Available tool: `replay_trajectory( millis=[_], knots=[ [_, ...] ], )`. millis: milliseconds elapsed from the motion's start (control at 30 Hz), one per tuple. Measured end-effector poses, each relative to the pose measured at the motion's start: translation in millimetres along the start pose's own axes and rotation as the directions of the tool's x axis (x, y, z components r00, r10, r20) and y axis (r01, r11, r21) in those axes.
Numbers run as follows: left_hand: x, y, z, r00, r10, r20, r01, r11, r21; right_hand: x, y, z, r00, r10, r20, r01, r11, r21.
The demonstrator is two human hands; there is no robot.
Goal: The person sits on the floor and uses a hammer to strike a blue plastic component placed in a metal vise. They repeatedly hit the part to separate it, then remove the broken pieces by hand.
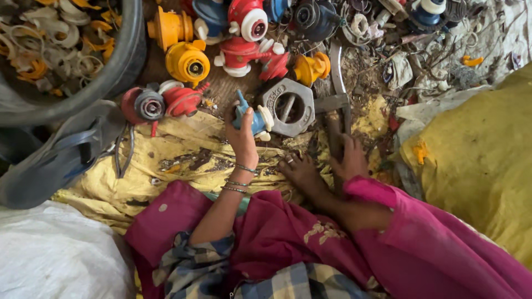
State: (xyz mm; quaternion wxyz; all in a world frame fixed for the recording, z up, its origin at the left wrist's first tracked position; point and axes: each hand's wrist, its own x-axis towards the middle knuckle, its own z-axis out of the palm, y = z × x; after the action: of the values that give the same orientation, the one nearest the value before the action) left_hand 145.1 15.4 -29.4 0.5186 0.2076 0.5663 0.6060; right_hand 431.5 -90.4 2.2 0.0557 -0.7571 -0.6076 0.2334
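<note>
Seen from above, a person sits on the floor amid scrap plastic parts. The left hand [241, 133], with thin bangles at the wrist, is closed around a blue valve [252, 117]. The valve is a small blue plastic body with a pointed spout at its upper end and a white ring cap on its right side. It is held just above a dirty yellow sack [166, 160] spread on the floor, touching or nearly touching a grey hexagonal metal block [288, 105] with a round hole. The right hand [350, 160] is wrapped around a dark metal bar [334, 124] that runs up beside the block. A bare foot [302, 171] rests between the two hands.

Beyond the block lies a heap of similar valves in red, yellow and blue with white caps [244, 39]. At upper left, a dark round tub [119, 61] holds a jumble of white and orange plastic rings. A white bag [50, 254] sits at lower left and a full yellow bag [482, 160] at right.
</note>
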Motion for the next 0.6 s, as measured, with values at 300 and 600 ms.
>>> replay_trajectory(
  millis=[300, 600],
  knots=[
    [-8, -3, 6, 0.986, 0.092, 0.139, -0.103, 0.992, 0.075, 8, 12, 14, 0.998, -0.062, 0.015, 0.064, 0.972, -0.228],
    [15, -15, 9, 0.971, -0.235, 0.034, 0.235, 0.927, -0.294, 50, 25, -18, 0.942, 0.091, 0.323, -0.217, 0.899, 0.38]
  ],
)
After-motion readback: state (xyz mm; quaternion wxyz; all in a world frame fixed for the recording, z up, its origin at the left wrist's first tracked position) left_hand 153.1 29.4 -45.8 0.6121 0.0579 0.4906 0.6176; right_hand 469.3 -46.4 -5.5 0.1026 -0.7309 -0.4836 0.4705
